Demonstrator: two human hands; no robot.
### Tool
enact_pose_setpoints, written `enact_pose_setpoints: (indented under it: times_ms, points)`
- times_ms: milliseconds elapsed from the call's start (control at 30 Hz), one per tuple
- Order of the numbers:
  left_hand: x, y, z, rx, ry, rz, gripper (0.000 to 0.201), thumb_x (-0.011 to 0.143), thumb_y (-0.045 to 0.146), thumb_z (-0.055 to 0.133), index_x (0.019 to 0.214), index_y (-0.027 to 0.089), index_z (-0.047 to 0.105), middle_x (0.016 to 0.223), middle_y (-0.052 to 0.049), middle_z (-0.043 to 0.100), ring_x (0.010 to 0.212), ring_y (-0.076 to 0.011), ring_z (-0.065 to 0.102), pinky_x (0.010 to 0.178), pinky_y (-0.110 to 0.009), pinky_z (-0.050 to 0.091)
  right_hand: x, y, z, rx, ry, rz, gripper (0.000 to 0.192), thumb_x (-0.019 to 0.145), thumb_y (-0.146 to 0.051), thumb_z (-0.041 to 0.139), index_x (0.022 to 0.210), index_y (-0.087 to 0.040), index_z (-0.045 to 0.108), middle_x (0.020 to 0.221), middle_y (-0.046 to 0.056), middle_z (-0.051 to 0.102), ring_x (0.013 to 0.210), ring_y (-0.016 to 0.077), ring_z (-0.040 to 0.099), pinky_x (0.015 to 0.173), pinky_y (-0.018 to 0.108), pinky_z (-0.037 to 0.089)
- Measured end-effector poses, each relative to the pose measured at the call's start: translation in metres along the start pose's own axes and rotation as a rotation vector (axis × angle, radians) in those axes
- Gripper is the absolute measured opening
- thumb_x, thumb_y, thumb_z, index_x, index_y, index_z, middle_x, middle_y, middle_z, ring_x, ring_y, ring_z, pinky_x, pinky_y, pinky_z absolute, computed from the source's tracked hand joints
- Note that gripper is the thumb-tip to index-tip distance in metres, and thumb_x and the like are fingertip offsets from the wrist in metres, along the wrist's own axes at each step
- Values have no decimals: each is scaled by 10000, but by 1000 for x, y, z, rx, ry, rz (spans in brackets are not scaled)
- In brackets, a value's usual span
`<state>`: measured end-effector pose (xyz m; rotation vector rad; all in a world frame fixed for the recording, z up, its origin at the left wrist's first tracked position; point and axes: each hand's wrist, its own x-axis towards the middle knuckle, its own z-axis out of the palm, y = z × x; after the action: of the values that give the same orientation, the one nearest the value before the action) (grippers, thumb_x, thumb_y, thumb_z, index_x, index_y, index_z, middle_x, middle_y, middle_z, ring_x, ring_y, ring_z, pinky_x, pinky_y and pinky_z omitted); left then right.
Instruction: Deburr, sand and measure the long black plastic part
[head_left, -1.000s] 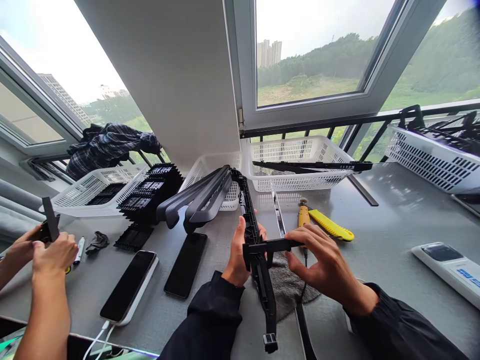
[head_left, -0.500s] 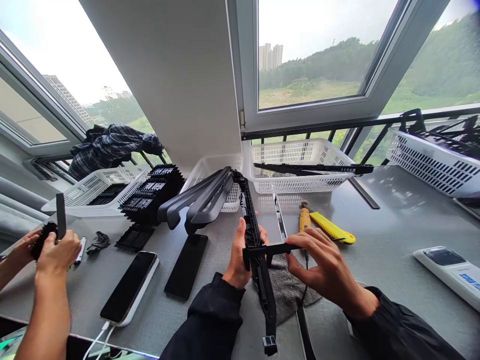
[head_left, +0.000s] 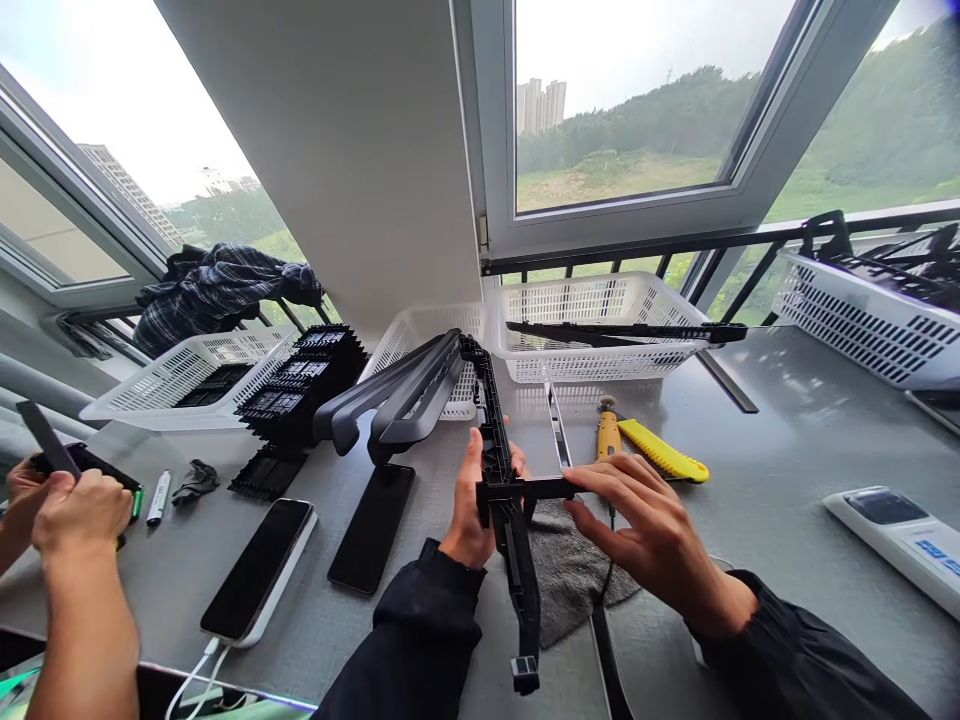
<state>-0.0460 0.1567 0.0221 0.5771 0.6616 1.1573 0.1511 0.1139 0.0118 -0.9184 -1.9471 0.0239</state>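
Observation:
My left hand grips a long black plastic wiper frame that runs from the white baskets toward me. A short black crosspiece sits across the frame, and the fingers of my right hand press on its right end. Under the frame lies a grey cloth on the grey table. Both my sleeves are black.
Two phones lie left of my hands. A yellow utility knife and a screwdriver lie beyond. White baskets, stacked black parts and grey wiper covers stand behind. A co-worker's hands work at left.
My left hand has drawn the frame slightly closer and lower, and my right fingers have slid along the crosspiece. The co-worker's hands have lowered and tilted their black part.

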Motion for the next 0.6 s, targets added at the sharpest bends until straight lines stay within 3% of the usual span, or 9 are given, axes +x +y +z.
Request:
enact_pose_setpoints:
  times_ms: [600]
  points:
    - [5,0,-5,-45,-41,-26,453,1057,601,529,1277,211,597,713,41,532,495,-113,479,417,-206,421,0,0,-7,31,-27,-19,510,1024,-145,688,1496,-331,630,1113,28,829,903,232,721,833,419,550]
